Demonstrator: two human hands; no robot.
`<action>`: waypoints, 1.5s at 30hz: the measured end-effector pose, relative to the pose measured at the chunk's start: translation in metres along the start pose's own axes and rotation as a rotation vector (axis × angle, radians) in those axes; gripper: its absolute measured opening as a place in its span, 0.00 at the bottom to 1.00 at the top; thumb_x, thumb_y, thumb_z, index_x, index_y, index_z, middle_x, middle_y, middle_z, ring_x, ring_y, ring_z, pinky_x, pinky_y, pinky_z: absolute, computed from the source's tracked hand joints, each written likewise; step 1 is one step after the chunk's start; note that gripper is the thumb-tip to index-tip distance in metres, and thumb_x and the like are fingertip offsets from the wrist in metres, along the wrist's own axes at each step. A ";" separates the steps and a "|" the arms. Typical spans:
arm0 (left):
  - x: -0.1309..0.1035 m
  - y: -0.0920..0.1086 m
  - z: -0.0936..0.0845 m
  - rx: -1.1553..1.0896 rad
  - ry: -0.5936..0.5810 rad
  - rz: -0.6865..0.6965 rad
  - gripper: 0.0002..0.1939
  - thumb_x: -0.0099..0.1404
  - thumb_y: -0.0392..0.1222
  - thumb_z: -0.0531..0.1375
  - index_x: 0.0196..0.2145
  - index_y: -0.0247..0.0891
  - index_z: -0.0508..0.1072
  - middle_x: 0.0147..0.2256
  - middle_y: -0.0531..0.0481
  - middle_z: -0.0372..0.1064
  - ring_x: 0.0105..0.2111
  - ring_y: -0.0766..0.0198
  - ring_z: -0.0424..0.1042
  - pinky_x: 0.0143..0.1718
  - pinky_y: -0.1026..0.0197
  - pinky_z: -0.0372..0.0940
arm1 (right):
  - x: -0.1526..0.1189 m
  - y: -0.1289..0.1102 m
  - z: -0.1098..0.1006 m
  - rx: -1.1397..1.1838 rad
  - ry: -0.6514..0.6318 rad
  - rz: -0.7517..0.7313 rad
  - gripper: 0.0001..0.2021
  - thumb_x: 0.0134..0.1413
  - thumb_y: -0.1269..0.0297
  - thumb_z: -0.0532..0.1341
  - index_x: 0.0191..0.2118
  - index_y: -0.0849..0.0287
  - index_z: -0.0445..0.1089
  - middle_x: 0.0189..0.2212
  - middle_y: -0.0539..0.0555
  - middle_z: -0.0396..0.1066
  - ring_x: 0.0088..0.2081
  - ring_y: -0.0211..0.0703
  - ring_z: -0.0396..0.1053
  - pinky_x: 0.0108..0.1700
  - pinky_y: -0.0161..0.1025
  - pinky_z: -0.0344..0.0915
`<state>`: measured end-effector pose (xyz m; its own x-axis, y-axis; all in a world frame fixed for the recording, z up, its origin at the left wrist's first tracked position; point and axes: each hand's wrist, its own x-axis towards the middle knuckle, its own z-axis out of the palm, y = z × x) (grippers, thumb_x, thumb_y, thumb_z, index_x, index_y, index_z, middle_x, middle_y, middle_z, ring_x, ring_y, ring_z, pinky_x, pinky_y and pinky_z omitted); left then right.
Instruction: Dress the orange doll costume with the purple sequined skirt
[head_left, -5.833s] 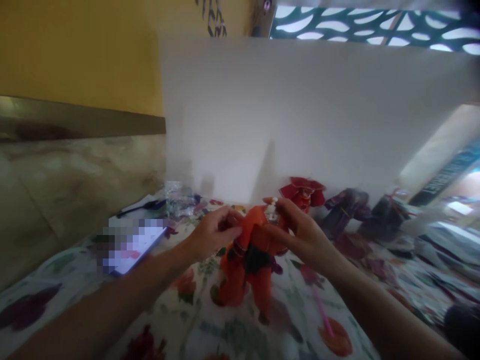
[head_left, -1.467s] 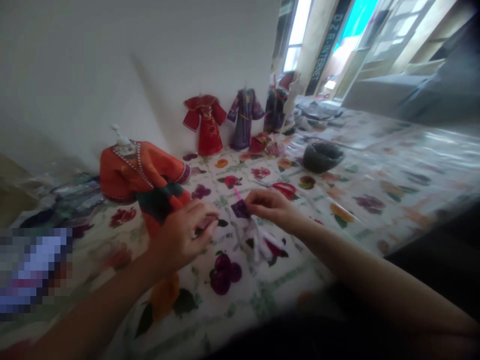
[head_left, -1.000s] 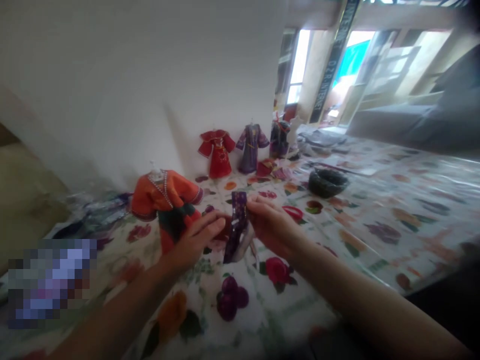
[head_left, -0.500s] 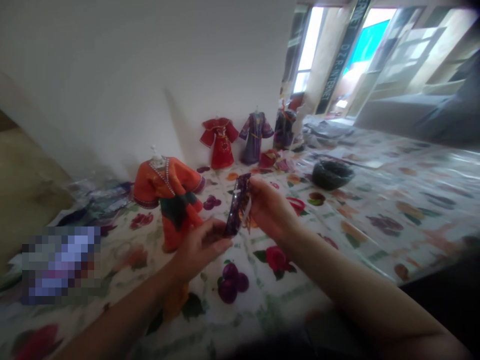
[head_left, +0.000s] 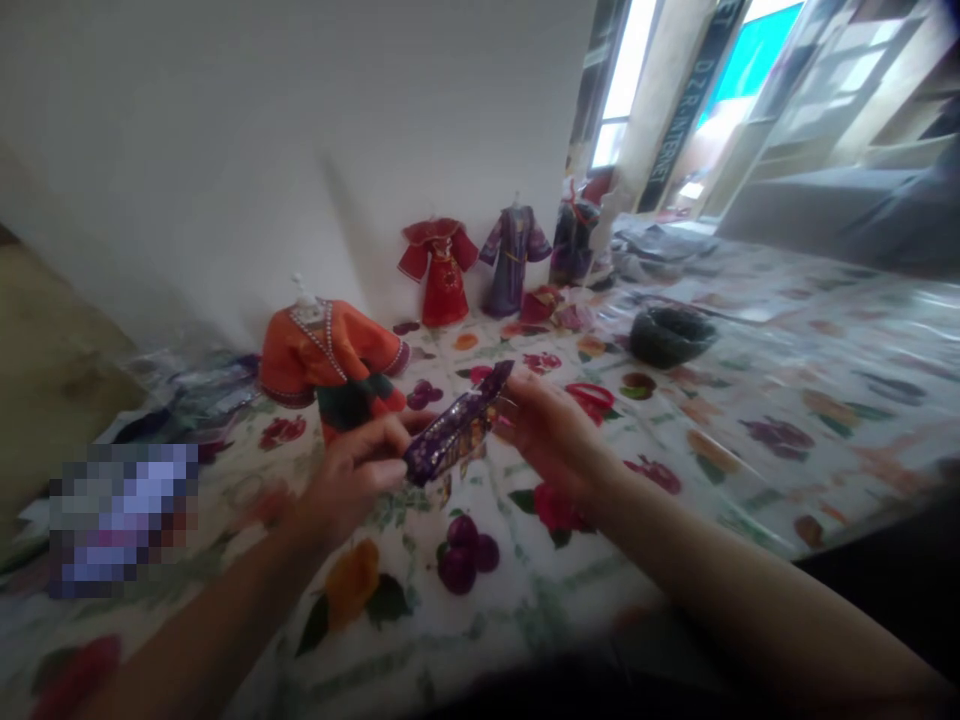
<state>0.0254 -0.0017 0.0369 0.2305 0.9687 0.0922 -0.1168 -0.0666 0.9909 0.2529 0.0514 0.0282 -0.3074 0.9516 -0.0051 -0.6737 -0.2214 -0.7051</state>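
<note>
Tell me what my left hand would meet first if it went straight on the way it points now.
Your left hand would meet the purple sequined strip at its fingertips; beyond that, probably your right hand, though depth is hard to judge here.

Red dress [head_left: 444, 280]: upright, far, before the white panel [head_left: 225, 130]
Purple robe [head_left: 513, 265]: upright, just right of the red dress
Dark bowl [head_left: 661, 348]: right, on the fruit-print tablecloth [head_left: 540, 640]
Dark lettered strip [head_left: 684, 125]: far right, slanting
Clear plastic [head_left: 196, 375]: left, crumpled

fruit-print table [head_left: 540, 600] | 1 orange gown [head_left: 289, 350] | 1 red gown [head_left: 446, 292] | 1 purple robe [head_left: 507, 280] | 1 dark bowl [head_left: 667, 342]
</note>
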 end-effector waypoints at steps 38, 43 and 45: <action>0.019 0.013 0.017 -0.286 -0.107 -0.255 0.08 0.51 0.45 0.66 0.23 0.40 0.72 0.51 0.48 0.73 0.58 0.40 0.65 0.53 0.44 0.67 | -0.010 0.016 -0.021 -0.612 -0.344 0.191 0.05 0.57 0.64 0.62 0.33 0.58 0.67 0.26 0.49 0.69 0.26 0.33 0.68 0.29 0.31 0.66; 0.020 0.012 0.019 -0.244 -0.100 -0.258 0.08 0.51 0.46 0.65 0.22 0.40 0.73 0.52 0.49 0.73 0.57 0.40 0.65 0.50 0.45 0.68 | -0.009 0.016 -0.021 -0.539 -0.316 0.201 0.07 0.57 0.62 0.62 0.32 0.58 0.67 0.26 0.49 0.70 0.26 0.32 0.68 0.29 0.31 0.66; 0.020 0.012 0.020 -0.235 -0.124 -0.255 0.06 0.51 0.45 0.65 0.23 0.41 0.73 0.51 0.49 0.73 0.57 0.43 0.66 0.51 0.48 0.68 | -0.008 0.015 -0.022 -0.534 -0.309 0.194 0.07 0.57 0.61 0.63 0.32 0.58 0.67 0.26 0.49 0.71 0.26 0.33 0.69 0.29 0.31 0.66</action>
<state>0.0480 0.0125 0.0527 0.3944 0.9098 -0.1297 -0.2559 0.2443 0.9353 0.2600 0.0446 0.0017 -0.6231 0.7819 -0.0200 -0.1837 -0.1712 -0.9680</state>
